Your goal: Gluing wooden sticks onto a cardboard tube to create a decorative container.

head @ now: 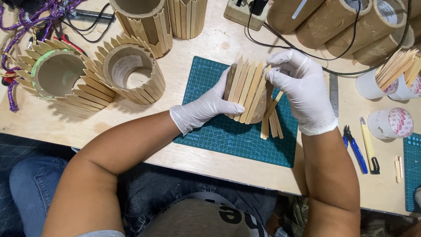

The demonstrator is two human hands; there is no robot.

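Observation:
A short cardboard tube (262,104) lies on its side over a green cutting mat (237,136), part covered with flat wooden sticks (245,90). My left hand (208,105), in a white glove, grips the tube's left side with the thumb across the sticks. My gloved right hand (298,85) presses fingertips on the rightmost stick at the tube's top. A few loose sticks (272,123) lie on the mat just below the tube.
Two stick-clad tubes (131,72) (59,74) lie at the left, more stand at the back. Bare cardboard tubes (351,26), a cup of sticks (386,79), tape roll (390,123), blue pliers (355,149), yellow knife (368,145), steel ruler (334,94) and black cables (298,48) fill the right.

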